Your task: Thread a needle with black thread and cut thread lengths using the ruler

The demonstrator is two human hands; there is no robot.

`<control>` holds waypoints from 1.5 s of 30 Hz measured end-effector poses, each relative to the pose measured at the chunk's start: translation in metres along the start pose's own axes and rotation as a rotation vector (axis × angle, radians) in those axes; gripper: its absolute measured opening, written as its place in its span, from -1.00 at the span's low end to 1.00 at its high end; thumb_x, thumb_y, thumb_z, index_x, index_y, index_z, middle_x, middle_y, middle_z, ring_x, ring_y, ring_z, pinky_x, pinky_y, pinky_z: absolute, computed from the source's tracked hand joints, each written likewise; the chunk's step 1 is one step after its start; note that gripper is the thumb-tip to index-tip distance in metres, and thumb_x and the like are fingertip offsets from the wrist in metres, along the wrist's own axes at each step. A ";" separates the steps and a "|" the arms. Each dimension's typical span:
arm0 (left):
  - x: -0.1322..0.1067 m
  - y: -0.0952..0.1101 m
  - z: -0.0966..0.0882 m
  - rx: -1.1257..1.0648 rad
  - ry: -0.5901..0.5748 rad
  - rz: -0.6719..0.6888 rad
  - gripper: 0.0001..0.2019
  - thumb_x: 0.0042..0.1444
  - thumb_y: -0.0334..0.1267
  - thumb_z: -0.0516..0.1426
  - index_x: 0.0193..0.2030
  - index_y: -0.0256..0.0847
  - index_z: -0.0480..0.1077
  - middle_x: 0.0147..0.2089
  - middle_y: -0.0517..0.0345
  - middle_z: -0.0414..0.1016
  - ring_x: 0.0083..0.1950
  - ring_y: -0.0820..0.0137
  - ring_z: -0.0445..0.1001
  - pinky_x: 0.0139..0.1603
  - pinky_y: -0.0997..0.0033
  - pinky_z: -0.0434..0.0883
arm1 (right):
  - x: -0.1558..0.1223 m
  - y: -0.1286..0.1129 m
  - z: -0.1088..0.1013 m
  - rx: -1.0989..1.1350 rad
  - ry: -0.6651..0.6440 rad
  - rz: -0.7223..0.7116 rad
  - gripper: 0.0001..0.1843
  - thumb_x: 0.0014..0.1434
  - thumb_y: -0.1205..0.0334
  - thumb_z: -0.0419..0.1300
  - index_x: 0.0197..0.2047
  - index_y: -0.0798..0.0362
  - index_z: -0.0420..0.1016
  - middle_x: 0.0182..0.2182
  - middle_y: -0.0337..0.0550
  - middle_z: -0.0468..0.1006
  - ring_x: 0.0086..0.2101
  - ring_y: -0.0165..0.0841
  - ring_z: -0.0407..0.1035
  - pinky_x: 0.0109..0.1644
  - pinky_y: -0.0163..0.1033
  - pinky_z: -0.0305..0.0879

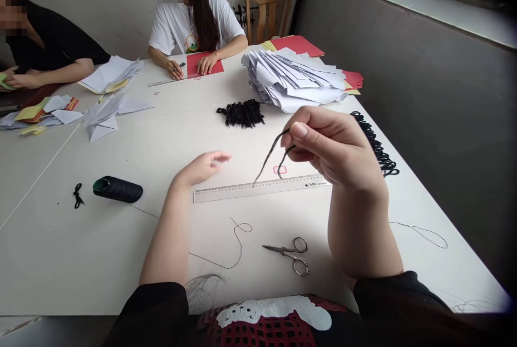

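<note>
Between the thumb and fingers of my right hand [329,142] is a black cord [267,159], its two ends hanging down over a clear ruler [250,188]. My left hand [204,168] hovers behind the ruler's left end, fingers apart and slightly blurred, with nothing in it. Small metal scissors [288,252] lie on the table in front of the ruler, blades pointing left. A loose dark thread [240,244] curls beside them. To the left, a spool of black thread [119,189] lies on its side, and a small knotted black cord [78,196] rests beyond it.
A bundle of black cords [242,113] lies mid-table, and another row of looped black cords [375,145] runs along the right edge. Behind them is a large stack of white folded paper [294,77]. Two people sit across the white table [60,261], one with hands on red paper [205,65].
</note>
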State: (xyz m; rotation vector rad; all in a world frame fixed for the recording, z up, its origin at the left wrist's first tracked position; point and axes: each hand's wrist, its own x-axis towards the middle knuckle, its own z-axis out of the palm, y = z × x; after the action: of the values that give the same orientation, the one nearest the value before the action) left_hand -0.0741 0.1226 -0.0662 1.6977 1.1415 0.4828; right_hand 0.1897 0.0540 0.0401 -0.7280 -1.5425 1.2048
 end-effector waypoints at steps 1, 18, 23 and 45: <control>0.003 0.007 0.011 -0.113 0.121 0.066 -0.51 0.04 -0.07 0.26 0.12 -0.12 0.48 0.27 -0.02 0.42 0.31 0.18 0.33 0.26 0.19 0.28 | 0.002 0.001 0.001 0.028 -0.021 0.030 -0.62 0.21 -0.08 0.27 -0.42 0.06 0.41 -0.50 -0.24 0.29 -0.57 -0.55 0.00 -0.58 -0.33 -0.06; 0.000 0.047 0.103 -1.016 -0.256 -0.068 -0.72 0.22 -0.09 0.17 -0.26 -0.30 0.51 -0.38 0.14 0.41 -0.40 0.48 0.43 -0.28 0.42 0.42 | 0.038 0.071 -0.020 0.348 0.279 0.341 -0.77 0.23 0.19 0.26 -0.41 0.12 0.42 -0.60 -0.42 -0.12 -0.61 -0.57 -0.21 -0.60 -0.40 -0.21; 0.000 0.049 0.107 -1.057 -0.261 -0.145 -0.73 0.25 -0.15 0.15 -0.31 -0.34 0.49 -0.40 0.12 0.39 -0.43 0.49 0.40 -0.33 0.44 0.41 | 0.040 0.077 -0.025 0.383 0.321 0.351 -0.80 0.24 0.22 0.23 -0.40 0.12 0.42 -0.60 -0.42 -0.12 -0.62 -0.57 -0.19 -0.61 -0.40 -0.21; 0.001 0.059 0.103 -1.273 -0.242 -0.397 -0.64 0.36 -0.37 -0.04 -0.42 -0.42 0.43 -0.56 0.31 -0.01 -0.63 0.65 0.01 -0.66 0.69 0.03 | 0.043 0.087 -0.031 0.464 0.376 0.473 -0.79 0.27 0.27 0.15 -0.41 0.13 0.40 -0.63 -0.43 -0.09 -0.64 -0.58 -0.20 -0.66 -0.45 -0.26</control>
State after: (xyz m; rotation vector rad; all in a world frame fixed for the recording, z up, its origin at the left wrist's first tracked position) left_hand 0.0305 0.0673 -0.0576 0.3939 0.6706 0.5466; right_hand 0.1953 0.1309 -0.0272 -0.9636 -0.7572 1.5913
